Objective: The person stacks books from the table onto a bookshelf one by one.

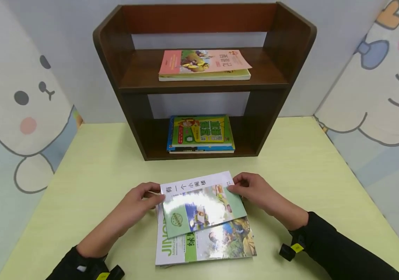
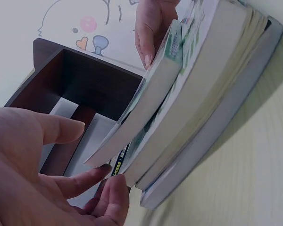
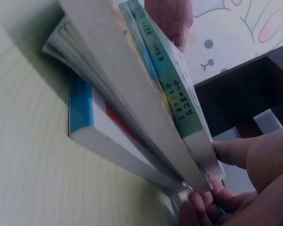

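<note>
A thin white and pale-green picture book (image 1: 199, 210) lies askew on top of a small stack of books. Beneath it shows a larger book (image 1: 220, 245) with green lettering and a photo cover. My right hand (image 1: 257, 194) pinches the top book's far right corner, thumb on the cover, fingertips beneath. At the left corner is my left hand (image 1: 133, 208); in the left wrist view its thumb (image 2: 61, 131) stands apart from the cover while the fingertips touch the lower corner. A thick book with a blue spine (image 3: 81, 106) forms the bottom of the stack in the right wrist view.
Behind the stack stands a dark brown two-tier bookshelf (image 1: 199, 18). Pink-covered books (image 1: 232, 62) lie flat on its upper tier, and green and blue ones (image 1: 182, 136) on the lower. The pale table (image 1: 94, 155) meets cartoon-printed walls (image 1: 3, 77) on both sides.
</note>
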`<state>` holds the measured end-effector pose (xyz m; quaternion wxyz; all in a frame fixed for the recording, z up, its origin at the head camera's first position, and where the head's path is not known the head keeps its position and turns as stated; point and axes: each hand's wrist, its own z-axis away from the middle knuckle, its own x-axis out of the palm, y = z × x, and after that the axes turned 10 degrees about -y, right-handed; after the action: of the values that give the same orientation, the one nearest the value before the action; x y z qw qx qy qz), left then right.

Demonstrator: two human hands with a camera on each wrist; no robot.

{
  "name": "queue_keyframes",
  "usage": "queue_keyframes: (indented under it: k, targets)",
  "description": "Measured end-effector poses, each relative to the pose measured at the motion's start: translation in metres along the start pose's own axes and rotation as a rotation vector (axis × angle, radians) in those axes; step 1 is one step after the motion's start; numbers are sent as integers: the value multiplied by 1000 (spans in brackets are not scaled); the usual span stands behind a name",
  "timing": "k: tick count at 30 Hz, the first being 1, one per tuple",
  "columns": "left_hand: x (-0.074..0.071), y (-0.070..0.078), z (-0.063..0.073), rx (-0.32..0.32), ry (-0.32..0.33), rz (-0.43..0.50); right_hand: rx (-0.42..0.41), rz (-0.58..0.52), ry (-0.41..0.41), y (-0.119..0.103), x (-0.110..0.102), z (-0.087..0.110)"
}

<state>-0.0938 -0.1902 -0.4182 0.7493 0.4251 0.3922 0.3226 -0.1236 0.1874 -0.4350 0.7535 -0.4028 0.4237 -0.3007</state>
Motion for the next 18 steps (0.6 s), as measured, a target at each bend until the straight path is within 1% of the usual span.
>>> queue_keyframes:
  k: [2, 4, 7, 10, 12, 15, 18]
  targets:
    - [0, 2, 1, 9, 24, -27, 0, 1, 24, -2, 1, 0]
    - [1, 5, 1, 34, 33, -30, -11, 5, 61, -4, 2, 1]
    - [2, 8, -2, 82, 14, 13, -51, 16, 134, -8, 0, 4]
    - [3, 11, -6, 127, -57, 107, -93, 13, 196, -14, -4, 7]
    - [4, 12, -9, 146, -121, 169, -105, -3, 214, -16, -7, 9]
    - [6, 12, -13, 135, -226, 275, -84, -34, 222, -16, -12, 10]
    - [5, 14, -16, 108, -314, 402, -42, -116, 198, -18, -17, 12]
